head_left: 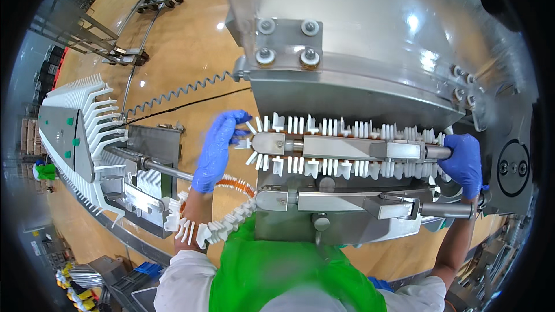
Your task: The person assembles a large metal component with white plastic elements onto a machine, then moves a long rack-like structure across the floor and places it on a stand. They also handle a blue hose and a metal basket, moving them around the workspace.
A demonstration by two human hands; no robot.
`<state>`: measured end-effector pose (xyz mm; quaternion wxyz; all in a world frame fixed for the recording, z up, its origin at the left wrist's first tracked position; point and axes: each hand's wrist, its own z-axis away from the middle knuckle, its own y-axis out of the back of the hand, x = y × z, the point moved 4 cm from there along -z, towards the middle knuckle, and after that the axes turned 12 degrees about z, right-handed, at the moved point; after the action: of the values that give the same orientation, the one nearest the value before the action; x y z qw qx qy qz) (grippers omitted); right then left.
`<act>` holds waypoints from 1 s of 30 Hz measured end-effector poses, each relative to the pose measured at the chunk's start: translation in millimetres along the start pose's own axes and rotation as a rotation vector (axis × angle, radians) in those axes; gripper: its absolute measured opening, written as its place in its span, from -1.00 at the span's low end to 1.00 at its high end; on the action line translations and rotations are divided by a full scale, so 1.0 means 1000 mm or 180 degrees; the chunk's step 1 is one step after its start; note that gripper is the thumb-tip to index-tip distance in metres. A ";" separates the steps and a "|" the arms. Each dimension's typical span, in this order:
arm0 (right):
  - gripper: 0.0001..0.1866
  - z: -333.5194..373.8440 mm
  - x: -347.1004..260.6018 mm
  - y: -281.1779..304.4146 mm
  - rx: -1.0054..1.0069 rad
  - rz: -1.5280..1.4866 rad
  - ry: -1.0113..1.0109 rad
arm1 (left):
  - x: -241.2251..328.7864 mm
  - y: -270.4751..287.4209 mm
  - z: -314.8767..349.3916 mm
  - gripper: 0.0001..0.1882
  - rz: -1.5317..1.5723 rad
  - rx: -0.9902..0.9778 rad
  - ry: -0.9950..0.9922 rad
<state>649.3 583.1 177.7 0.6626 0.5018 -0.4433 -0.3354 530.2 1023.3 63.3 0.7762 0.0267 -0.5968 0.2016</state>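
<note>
My right hand [464, 166] closes around the rod end of the upper metal bar [338, 146], its fist covering the rod's tip and the right end of the white-finned belt [277, 122] that lines the bar's two long edges. The fingertips are turned out of sight. My left hand [215, 150], fingers partly bent, is at the other end, just beside the white fins; its thumb is hard to make out, and I cannot tell whether the fingers pinch a fin or only rest near it.

The bar lies between my two hands, its long axis running sideways, nearly level from one to the other. Its rounded nose points toward my left hand, its round rod toward my right, and the fins stand out crosswise, away from me and toward me.

Nearer my body, below the line of my hands, a lower metal bar [335, 201] runs nearly parallel. From its left end a loose belt loop [231, 223] hangs about my left forearm [199, 207], which hides part of it. Beyond both hands stands a steel machine [358, 101], cut off at the top. Well left of my left hand are white prongs [107, 118]; my green apron [277, 266] is blurred.
</note>
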 end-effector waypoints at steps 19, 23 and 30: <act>-0.89 0.025 0.038 0.078 0.1512 -0.2634 -0.1546 | -0.021 -0.015 0.004 -0.62 0.0801 -0.0477 0.0318; -0.74 -0.012 0.014 -0.009 0.1231 -0.1037 -0.0127 | -0.016 -0.010 0.007 -0.64 0.0492 -0.0272 0.0359; -0.74 0.011 0.020 0.043 0.1371 -0.1633 -0.0563 | -0.010 -0.013 0.005 -0.63 0.0157 -0.0535 -0.0059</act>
<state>647.0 573.6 225.2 0.3946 0.6943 -0.4191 -0.4320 528.0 1007.1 57.6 0.7649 -0.0514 -0.6193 0.1696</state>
